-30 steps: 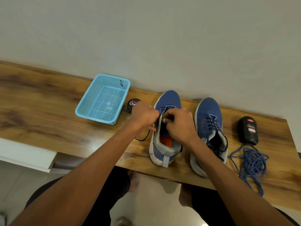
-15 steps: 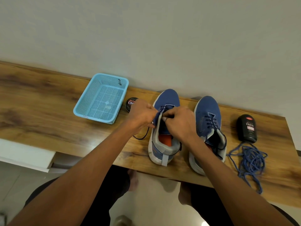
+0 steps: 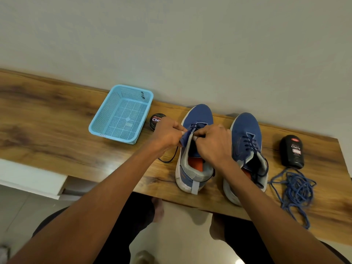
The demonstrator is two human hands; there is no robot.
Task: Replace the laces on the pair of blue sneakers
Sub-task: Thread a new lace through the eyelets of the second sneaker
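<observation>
Presently, the left hand point(image 3: 167, 136) is pinching the eyelet flap of the left sneaker point(image 3: 194, 149) while the right hand point(image 3: 213, 147) is gripping the dark lace point(image 3: 196, 126) at the tongue; unlacing appears in hand. Both sneakers are standing mid-bench, the right sneaker point(image 3: 245, 141) laced. Next move likely calls for drawing the lace free; replacement blue laces point(image 3: 295, 189) are lying toward the bench's right end.

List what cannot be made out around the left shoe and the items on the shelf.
- Head view: the upper eyelets of the left shoe are hidden by the left hand and right hand.
- Head view: the round tin is partly covered by the left hand, cutting off its label.
- Head view: small print on the black bottle is too small to read.
- Head view: the mark on the basket rim is too small.
</observation>
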